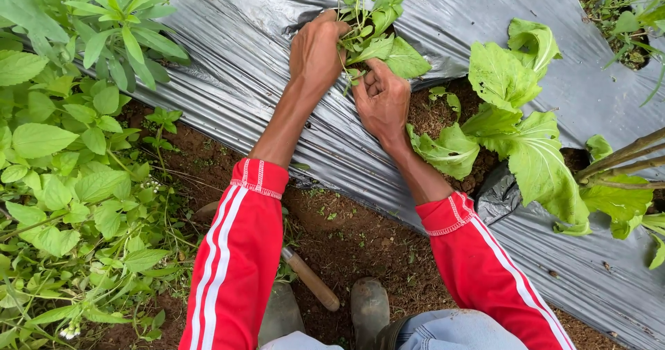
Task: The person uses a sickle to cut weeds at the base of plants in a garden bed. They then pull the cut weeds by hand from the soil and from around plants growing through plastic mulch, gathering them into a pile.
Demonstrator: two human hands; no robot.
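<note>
Left hand: the left hand (317,51) sat at upper centre of the frame, fingers curled shut around the stems of the weed clump (366,28), its knuckles turned toward the camera.
Right hand: the right hand (383,99) lay just below and right of it, fingers bent and pinching the lower stalks of the same clump; the thumb was hidden.
Weed clump: thin green stems and small soft leaves rose from a planting hole (312,21) in the plastic mulch sheet (228,59), top centre of the frame.
Handling: it looked light, limp and easy to tear; stems would likely snap if gripped high, so the sound hold was low, at the base near the soil.
Neighbouring crop: broad-leaved greens (516,125) stood just right of the right hand, one leaf touching the wrist, and looked easy to bruise.
Sheet: grey, glossy, wrinkled, probably slippery and thin enough to rip at the hole's edge.
Lower frame: a wooden tool handle (309,279) lay on bare soil (360,239) between the sleeves (235,253), beside rubber boots (368,307).
Left edge: dense leafy weeds (62,156) crowded the furrow, well apart from both hands.
</note>
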